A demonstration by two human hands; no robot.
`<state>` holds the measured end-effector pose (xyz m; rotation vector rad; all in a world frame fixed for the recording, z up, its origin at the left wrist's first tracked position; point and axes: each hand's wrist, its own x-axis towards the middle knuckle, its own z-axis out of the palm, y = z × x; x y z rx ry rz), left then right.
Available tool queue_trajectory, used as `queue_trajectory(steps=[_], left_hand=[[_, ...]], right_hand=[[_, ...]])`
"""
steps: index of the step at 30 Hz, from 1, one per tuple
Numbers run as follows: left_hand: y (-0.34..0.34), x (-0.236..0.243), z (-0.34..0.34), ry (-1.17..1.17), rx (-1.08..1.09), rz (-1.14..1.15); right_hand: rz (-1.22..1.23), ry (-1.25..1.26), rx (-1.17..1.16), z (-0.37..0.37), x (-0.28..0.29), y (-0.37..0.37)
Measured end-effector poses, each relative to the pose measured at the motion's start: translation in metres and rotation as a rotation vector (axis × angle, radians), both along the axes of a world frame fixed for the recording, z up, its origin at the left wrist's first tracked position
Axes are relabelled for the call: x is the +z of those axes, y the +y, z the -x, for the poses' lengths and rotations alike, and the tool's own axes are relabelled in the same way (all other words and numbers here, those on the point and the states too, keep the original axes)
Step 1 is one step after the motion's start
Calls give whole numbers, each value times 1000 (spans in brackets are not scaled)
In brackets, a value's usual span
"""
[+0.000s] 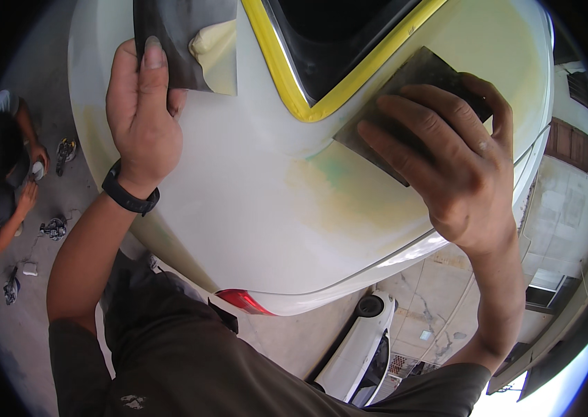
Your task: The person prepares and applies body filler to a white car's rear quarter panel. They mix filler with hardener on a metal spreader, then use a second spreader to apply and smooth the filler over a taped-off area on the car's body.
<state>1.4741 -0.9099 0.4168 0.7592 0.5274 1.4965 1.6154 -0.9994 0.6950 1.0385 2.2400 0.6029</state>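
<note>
My left hand (144,118) grips a dark rectangular putty board (172,42) by its lower edge, thumb on the front face and fingers behind. A lump of cream-coloured putty (216,52) clings to the board's right side. With fingers spread over its back, my right hand (447,149) holds a dark flat spreader (395,139) against the white car body (238,187), just right of the window corner. Yellow masking tape (308,111) edges the dark window (329,42). Below the spreader, the panel carries yellowish and greenish patches (339,174).
A red tail light (243,301) sits at the panel's lower edge. To the left, another person (2,160) crouches on the floor near several small tools (53,228). A second white car (360,347) is parked beyond, beside a building wall (565,208) on the right.
</note>
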Motion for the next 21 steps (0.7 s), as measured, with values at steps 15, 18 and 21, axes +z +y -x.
queue_trajectory(steps=[15,18,21], left_hand=[[7,-18,4,161,90,-26],[9,-16,5,229,107,-65],[8,-15,3,118,63,-31]], right_hand=[[43,23,-267,-12,27,-98],[20,12,-291,-10,34,-114],[-38,-30,-267,0,40,-109]])
